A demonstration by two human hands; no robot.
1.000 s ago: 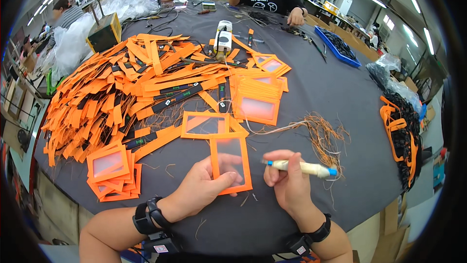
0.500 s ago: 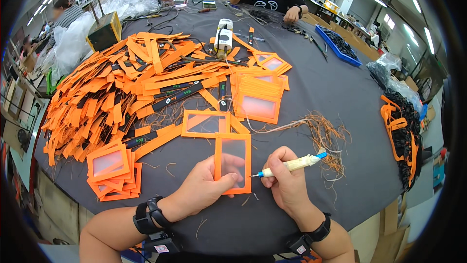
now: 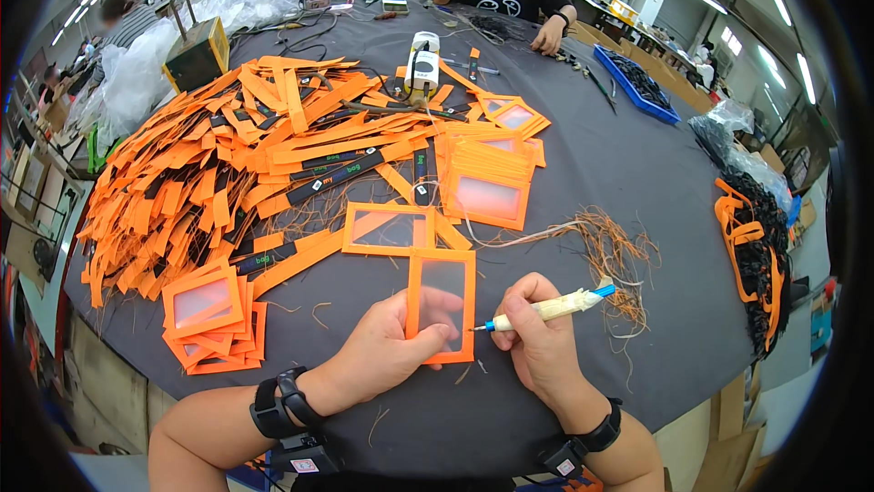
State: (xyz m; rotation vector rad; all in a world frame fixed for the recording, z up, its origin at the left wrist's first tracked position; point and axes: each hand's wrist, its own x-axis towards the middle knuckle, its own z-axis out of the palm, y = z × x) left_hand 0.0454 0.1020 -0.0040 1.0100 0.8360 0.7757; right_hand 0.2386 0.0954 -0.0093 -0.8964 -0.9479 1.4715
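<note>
Looks like the person is mid-trim on one orange window frame (image 3: pixel 441 305), cleaning its right edge with a pen-like tool (image 3: pixel 546 309). The frame sits on the dark table (image 3: pixel 637 173), just below another frame (image 3: pixel 390 229) and left of the pile of loose threads (image 3: pixel 608 251). The left hand (image 3: pixel 387 353) lies flat and fairly spread, fingers under and along the frame's left side to pin it. The right hand (image 3: pixel 537 346) is closed around the tool like a pencil, tip touching the frame's edge. Next move probably needs a steady drag along that edge without the frame slipping
</note>
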